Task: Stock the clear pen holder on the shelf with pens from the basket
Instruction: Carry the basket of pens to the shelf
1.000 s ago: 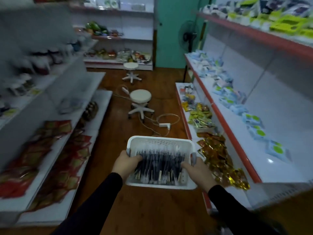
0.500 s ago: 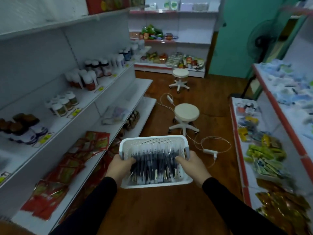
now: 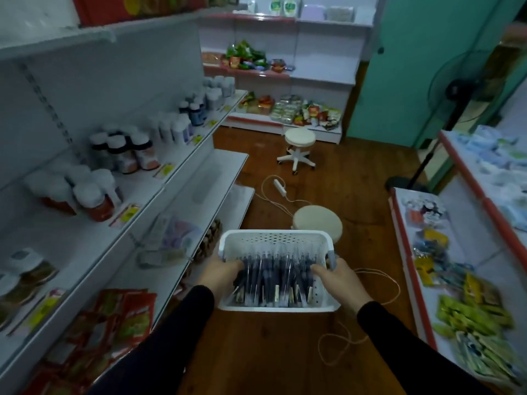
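A white perforated plastic basket (image 3: 275, 240) hangs in front of me over the wooden floor, filled with several dark pens (image 3: 273, 276) in clear sleeves. My left hand (image 3: 221, 273) grips the basket's left side, thumb inside on the pens. My right hand (image 3: 338, 279) grips the right side by the grey handle. No clear pen holder can be made out in the head view; a blurry clear object (image 3: 171, 243) lies on the left middle shelf.
White shelving with bottles (image 3: 122, 155) runs along the left, red packets (image 3: 119, 317) on its lower shelf. Two white stools (image 3: 318, 223) and a power strip with cable (image 3: 281, 186) stand on the floor ahead. Right shelves (image 3: 445, 280) hold packets; a fan (image 3: 456, 89) stands beyond.
My view has swung left from the right-hand shelves to the left-hand shelving. Both hands keep hold of the basket, which stays in front of me.
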The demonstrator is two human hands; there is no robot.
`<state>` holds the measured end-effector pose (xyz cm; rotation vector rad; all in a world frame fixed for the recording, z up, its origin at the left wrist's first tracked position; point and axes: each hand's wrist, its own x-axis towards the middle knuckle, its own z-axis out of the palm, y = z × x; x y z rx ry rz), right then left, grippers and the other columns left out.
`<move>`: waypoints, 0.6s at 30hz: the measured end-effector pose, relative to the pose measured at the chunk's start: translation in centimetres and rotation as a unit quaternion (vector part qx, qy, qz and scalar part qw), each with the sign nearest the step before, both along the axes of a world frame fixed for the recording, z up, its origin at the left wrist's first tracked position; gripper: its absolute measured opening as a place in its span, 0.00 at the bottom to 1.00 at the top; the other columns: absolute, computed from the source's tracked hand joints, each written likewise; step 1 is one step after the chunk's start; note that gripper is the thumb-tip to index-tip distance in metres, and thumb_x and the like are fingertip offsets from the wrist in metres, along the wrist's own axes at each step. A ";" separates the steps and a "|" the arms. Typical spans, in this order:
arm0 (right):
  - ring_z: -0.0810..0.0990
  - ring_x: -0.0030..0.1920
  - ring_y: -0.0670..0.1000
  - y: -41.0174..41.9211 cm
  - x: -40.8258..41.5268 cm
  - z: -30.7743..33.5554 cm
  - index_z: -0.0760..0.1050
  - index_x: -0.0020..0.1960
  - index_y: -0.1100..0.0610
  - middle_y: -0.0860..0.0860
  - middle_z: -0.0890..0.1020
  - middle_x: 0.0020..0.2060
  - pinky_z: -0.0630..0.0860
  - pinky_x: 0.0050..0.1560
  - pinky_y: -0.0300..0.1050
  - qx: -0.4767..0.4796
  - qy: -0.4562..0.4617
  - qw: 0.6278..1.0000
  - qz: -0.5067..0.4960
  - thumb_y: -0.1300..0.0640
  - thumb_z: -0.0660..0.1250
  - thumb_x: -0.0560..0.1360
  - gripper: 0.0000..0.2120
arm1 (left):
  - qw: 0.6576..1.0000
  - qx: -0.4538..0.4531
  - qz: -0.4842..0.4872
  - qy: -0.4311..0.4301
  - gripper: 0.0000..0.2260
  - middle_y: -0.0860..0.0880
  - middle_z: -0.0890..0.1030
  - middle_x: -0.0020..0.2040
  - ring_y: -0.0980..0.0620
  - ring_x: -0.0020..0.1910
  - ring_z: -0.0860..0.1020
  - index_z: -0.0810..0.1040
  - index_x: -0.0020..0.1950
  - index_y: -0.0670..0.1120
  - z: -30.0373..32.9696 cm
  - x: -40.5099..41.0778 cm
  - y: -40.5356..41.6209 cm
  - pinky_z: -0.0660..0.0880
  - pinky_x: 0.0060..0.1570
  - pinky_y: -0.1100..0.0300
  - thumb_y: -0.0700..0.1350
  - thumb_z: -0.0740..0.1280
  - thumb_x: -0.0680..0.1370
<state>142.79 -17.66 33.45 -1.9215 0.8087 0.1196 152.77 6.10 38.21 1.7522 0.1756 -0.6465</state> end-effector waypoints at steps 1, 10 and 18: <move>0.84 0.45 0.47 -1.1 1.9 0.2 0.73 0.59 0.47 0.45 0.84 0.46 0.81 0.50 0.53 0.003 0.003 1.000 -0.009 0.33 0.64 0.64 0.28 | 1.000 -0.005 0.001 -0.002 0.07 0.46 0.81 0.45 0.52 0.41 0.80 0.76 0.53 0.43 0.3 2.2 -1.1 0.74 0.30 0.66 0.36 0.66 0.76; 0.84 0.45 0.48 -10.9 21.4 -0.1 0.74 0.57 0.49 0.47 0.84 0.45 0.81 0.47 0.50 0.022 -0.008 1.000 0.018 0.37 0.65 0.65 0.25 | 1.000 0.025 0.013 -0.012 0.08 0.44 0.85 0.46 0.48 0.43 0.83 0.82 0.49 0.45 -1.4 19.6 -10.5 0.80 0.40 0.58 0.41 0.71 0.71; 0.80 0.54 0.52 -18.0 40.2 -0.9 0.70 0.63 0.43 0.48 0.79 0.59 0.82 0.42 0.51 0.043 0.037 0.986 0.160 0.33 0.65 0.63 0.31 | 0.983 0.015 0.182 0.010 0.01 0.46 0.77 0.35 0.57 0.24 0.76 0.77 0.44 0.40 0.1 30.2 -16.5 0.66 0.18 0.71 0.36 0.68 0.76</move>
